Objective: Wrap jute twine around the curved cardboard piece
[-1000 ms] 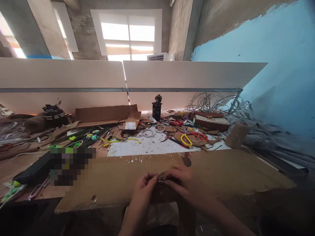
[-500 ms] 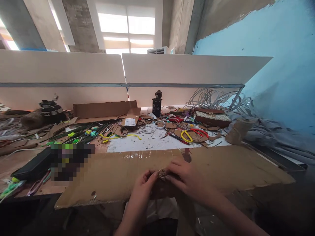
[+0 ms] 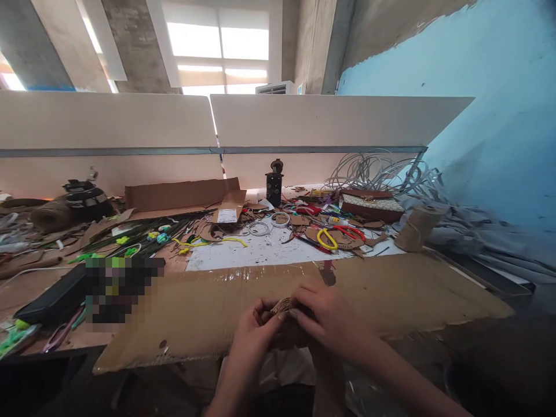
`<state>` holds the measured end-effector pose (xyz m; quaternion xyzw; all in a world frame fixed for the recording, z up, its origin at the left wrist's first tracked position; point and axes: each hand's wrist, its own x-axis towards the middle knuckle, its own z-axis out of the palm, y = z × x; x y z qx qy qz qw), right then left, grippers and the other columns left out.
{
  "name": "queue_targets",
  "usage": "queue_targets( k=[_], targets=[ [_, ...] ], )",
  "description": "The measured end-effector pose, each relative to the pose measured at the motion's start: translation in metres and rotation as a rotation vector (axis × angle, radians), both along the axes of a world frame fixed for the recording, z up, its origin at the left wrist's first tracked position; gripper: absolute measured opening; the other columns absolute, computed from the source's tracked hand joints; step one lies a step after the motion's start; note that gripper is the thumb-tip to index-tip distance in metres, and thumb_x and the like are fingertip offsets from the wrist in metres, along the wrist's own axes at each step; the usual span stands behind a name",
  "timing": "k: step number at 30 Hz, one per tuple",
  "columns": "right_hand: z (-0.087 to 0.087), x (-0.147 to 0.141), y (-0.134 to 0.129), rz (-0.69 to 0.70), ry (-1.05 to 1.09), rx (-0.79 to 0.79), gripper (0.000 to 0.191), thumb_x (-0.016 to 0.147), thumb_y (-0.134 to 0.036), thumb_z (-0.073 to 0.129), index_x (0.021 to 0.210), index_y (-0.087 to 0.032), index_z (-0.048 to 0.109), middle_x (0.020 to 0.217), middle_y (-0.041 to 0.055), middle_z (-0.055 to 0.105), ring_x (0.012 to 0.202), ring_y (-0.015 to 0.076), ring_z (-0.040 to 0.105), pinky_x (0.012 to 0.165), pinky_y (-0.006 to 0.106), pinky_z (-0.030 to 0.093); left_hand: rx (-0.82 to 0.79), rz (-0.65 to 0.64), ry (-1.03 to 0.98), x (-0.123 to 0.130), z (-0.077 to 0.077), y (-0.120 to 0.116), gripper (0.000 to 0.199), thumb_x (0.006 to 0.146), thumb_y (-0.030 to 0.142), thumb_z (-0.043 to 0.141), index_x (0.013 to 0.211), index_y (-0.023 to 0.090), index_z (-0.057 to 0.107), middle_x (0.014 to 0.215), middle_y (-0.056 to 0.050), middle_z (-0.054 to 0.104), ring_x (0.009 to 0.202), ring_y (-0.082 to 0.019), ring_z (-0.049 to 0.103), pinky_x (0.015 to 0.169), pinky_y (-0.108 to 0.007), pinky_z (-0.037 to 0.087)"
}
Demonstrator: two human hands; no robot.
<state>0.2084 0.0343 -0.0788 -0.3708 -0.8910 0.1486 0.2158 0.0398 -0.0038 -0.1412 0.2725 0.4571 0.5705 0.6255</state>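
More of the ribbed edge of the small brown piece (image 3: 282,305) shows than half a second ago, slanting down toward the left hand (image 3: 255,325), whose thumb and curled fingers pinch it while the right hand (image 3: 324,310) grasps the other end in its own grip, knuckles arched. A brown strip (image 3: 328,379) hangs beneath them at the near edge of a flat cardboard sheet (image 3: 195,313); beyond, the cluttered tabletop (image 3: 243,259) carries a yellow loop (image 3: 321,238), red handles (image 3: 357,232), white rings (image 3: 259,234) and, farther back, a black container (image 3: 273,190)
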Motion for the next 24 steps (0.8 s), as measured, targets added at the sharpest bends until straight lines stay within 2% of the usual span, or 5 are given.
queue_targets(
  k=[5, 10, 16, 19, 24],
  targets=[
    [0.0, -0.002, -0.004, -0.028, -0.03, 0.051, 0.014, 0.091, -0.013, 0.063, 0.078, -0.017, 0.061, 0.08, 0.003, 0.063, 0.074, 0.0179, 0.057, 0.066, 0.028, 0.038, 0.052, 0.035, 0.012, 0.003, -0.012, 0.004, 0.05, 0.051, 0.045, 0.096, 0.083, 0.015, 0.072, 0.078, -0.007, 0.077, 0.068, -0.02, 0.071, 0.065, -0.028, 0.055],
    [-0.003, -0.002, -0.01, -0.065, -0.011, 0.047, 0.012, 0.089, -0.012, 0.064, 0.079, -0.017, 0.061, 0.082, 0.0048, 0.066, 0.078, 0.0207, 0.059, 0.068, 0.03, 0.04, 0.107, 0.079, 0.039, 0.004, -0.016, 0.004, 0.049, 0.053, 0.049, 0.094, 0.082, 0.015, 0.073, 0.08, -0.008, 0.078, 0.072, -0.02, 0.071, 0.067, -0.027, 0.054],
    [-0.006, 0.005, -0.011, -0.114, 0.13, -0.087, 0.007, 0.089, -0.012, 0.063, 0.086, -0.019, 0.063, 0.088, 0.0048, 0.069, 0.084, 0.0219, 0.062, 0.072, 0.032, 0.043, 0.109, 0.074, 0.056, 0.005, -0.016, 0.002, 0.049, 0.059, 0.05, 0.091, 0.088, 0.014, 0.074, 0.079, -0.01, 0.078, 0.067, -0.019, 0.069, 0.063, -0.027, 0.053],
    [-0.008, 0.008, -0.01, -0.124, 0.134, -0.07, 0.008, 0.089, -0.011, 0.063, 0.085, -0.018, 0.064, 0.089, 0.0051, 0.068, 0.086, 0.0225, 0.062, 0.075, 0.033, 0.045, 0.103, 0.083, 0.069, 0.006, -0.014, 0.002, 0.05, 0.057, 0.05, 0.091, 0.087, 0.014, 0.074, 0.082, -0.011, 0.079, 0.065, -0.019, 0.069, 0.063, -0.027, 0.053],
    [-0.012, 0.005, -0.009, -0.145, 0.137, -0.032, 0.011, 0.09, -0.01, 0.061, 0.083, -0.018, 0.062, 0.087, 0.0051, 0.067, 0.084, 0.0227, 0.062, 0.073, 0.033, 0.044, 0.086, 0.058, 0.022, 0.006, -0.003, -0.002, 0.044, 0.058, 0.044, 0.093, 0.084, 0.015, 0.073, 0.07, -0.006, 0.075, 0.065, -0.019, 0.069, 0.064, -0.028, 0.054]
  ],
)
